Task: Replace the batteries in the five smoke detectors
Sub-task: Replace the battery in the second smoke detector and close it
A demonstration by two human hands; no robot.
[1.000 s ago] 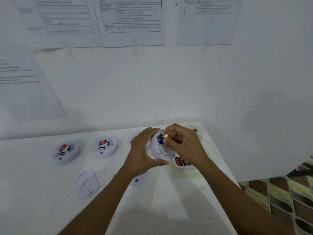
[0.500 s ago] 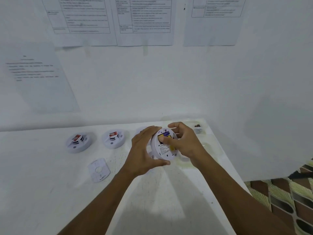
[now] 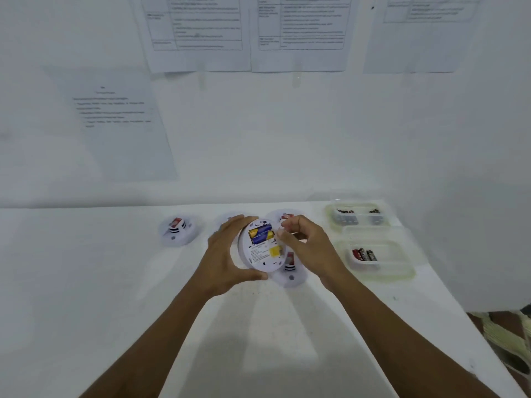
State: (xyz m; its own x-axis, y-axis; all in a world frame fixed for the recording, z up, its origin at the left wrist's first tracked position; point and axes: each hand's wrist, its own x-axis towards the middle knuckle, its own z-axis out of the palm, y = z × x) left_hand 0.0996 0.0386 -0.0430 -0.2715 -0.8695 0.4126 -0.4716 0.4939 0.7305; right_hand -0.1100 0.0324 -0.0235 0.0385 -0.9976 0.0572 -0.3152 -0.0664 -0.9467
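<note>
My left hand (image 3: 227,254) grips a white round smoke detector (image 3: 260,254) above the table, its back turned toward me. Two yellow and blue batteries (image 3: 261,234) lie side by side in its open compartment. My right hand (image 3: 306,245) is at the detector's right edge with curled fingers, thumb tip by the compartment, and nothing is seen in it. Another detector (image 3: 178,231) sits to the left. One more (image 3: 290,272) lies under my hands, and a third (image 3: 285,216) shows behind them.
Two clear plastic tubs stand at the right. The near tub (image 3: 379,275) holds red and black batteries (image 3: 364,255); the far tub (image 3: 357,222) holds several more. The white table (image 3: 86,282) ends at a right edge near them. Printed sheets hang on the wall behind.
My right hand held a battery at the detector, pushed it into the compartment, then drew its fingers back. Both batteries now show in the compartment. The view has shifted left.
</note>
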